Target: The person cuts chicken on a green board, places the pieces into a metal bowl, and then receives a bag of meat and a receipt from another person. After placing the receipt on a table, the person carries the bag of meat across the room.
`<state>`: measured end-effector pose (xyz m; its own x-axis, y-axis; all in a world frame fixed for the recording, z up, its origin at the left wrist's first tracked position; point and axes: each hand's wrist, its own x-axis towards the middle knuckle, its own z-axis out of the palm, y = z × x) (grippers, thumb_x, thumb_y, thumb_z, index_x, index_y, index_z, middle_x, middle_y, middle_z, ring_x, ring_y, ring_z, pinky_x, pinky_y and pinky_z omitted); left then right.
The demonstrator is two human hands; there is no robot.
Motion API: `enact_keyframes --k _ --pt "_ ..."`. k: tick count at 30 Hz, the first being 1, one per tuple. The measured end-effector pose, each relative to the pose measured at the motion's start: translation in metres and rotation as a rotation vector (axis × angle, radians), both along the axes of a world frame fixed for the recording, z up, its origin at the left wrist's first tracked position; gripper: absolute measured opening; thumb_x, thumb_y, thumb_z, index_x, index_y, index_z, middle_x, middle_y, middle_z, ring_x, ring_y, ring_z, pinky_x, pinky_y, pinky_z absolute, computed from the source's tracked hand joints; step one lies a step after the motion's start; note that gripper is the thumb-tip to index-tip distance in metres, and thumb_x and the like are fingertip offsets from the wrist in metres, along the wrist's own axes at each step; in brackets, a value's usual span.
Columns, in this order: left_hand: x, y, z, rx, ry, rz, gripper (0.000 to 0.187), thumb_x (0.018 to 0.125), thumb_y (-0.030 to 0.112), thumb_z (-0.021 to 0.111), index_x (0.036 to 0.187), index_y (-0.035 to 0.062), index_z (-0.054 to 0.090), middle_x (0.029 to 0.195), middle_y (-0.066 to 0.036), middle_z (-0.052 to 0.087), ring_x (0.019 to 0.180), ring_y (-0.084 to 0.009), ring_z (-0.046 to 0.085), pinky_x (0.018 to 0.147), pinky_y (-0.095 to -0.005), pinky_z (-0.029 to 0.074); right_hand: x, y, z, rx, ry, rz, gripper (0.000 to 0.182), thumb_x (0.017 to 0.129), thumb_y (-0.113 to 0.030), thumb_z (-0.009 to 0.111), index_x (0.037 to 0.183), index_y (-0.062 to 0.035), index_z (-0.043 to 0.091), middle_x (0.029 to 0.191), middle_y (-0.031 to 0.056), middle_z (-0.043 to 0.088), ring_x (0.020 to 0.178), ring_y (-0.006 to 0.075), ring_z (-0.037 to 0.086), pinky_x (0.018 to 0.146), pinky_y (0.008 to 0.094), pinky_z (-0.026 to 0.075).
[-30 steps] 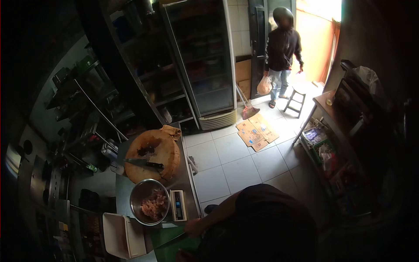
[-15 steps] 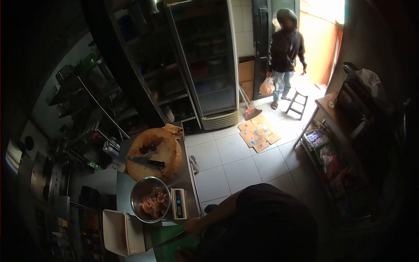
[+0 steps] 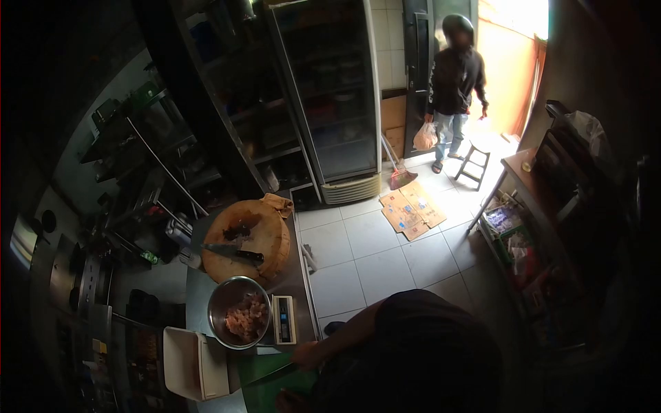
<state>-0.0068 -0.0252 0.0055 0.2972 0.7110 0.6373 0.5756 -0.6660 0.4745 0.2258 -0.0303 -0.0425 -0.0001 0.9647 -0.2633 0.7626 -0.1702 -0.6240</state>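
On the steel counter [image 3: 292,275], the right hand [image 3: 306,356] seemingly grips a knife [image 3: 272,376] over the green board [image 3: 265,389]; left hand's [image 3: 284,401] grip unclear.

The right hand [image 3: 305,356] grips a knife [image 3: 272,376] whose blade lies across a green cutting board [image 3: 265,394], just below the digital scale [image 3: 282,320]. The left hand [image 3: 284,400] rests on that board at the bottom edge. Beside the scale to the left sits a metal bowl [image 3: 237,321] of chopped meat, and beyond it a round wooden block [image 3: 246,239] carrying a cleaver [image 3: 233,252]. Far from the scale, at the doorway, another person [image 3: 454,86] stands holding a plastic bag [image 3: 425,137].
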Motion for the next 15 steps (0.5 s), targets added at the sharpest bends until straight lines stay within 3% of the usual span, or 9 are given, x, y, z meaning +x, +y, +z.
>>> enact_keyframes --k 3,4,6,9,15 --pt "-0.019 0.053 -0.089 -0.13 0.126 0.041 0.033 0.102 0.029 0.071 0.102 -0.003 0.078 0.095 -0.02 0.075 0.086 -0.0424 0.069 0.084 -0.0558 0.055 0.001 0.0 0.006 -0.006 -0.01 0.017 0.046 0.09 -0.033 0.071 0.127 -0.0059 0.072 0.11 0.0251 0.077 0.107 0.0453 0.076 0.092 0.0583 0.062" --pt "-0.019 0.044 -0.079 -0.129 0.125 0.04 0.033 0.102 0.029 0.071 0.102 -0.003 0.078 0.095 -0.02 0.075 0.086 -0.0424 0.069 0.084 -0.0558 0.055 0.002 -0.003 0.013 -0.008 -0.012 0.026 0.046 0.09 -0.034 0.071 0.127 -0.0061 0.072 0.111 0.0251 0.077 0.108 0.0452 0.076 0.093 0.0584 0.062" --pt "-0.005 0.005 -0.009 -0.141 0.127 0.074 0.033 0.102 0.03 0.072 0.105 -0.0023 0.078 0.096 -0.02 0.076 0.091 -0.0417 0.071 0.088 -0.0551 0.056 0.0 -0.002 0.006 0.001 -0.021 0.005 0.047 0.09 -0.035 0.071 0.127 -0.0061 0.072 0.112 0.0251 0.077 0.108 0.0447 0.076 0.093 0.0581 0.062" --pt "-0.017 0.019 -0.04 -0.179 0.121 0.074 0.034 0.101 0.033 0.072 0.105 -0.0004 0.08 0.099 -0.022 0.077 0.093 -0.042 0.072 0.092 -0.0567 0.055 0.001 0.001 0.001 0.001 -0.037 0.0 0.048 0.091 -0.036 0.072 0.128 -0.006 0.072 0.112 0.0253 0.076 0.11 0.0438 0.076 0.094 0.0577 0.062" --pt "-0.022 0.041 -0.073 -0.079 0.099 0.009 0.024 0.105 0.024 0.072 0.104 0.0006 0.076 0.098 -0.021 0.073 0.092 -0.0421 0.069 0.087 -0.0527 0.055 0.0 -0.001 0.018 -0.059 0.0 0.019 0.047 0.091 -0.036 0.071 0.127 -0.0056 0.072 0.112 0.0255 0.076 0.11 0.0434 0.076 0.094 0.0577 0.062"
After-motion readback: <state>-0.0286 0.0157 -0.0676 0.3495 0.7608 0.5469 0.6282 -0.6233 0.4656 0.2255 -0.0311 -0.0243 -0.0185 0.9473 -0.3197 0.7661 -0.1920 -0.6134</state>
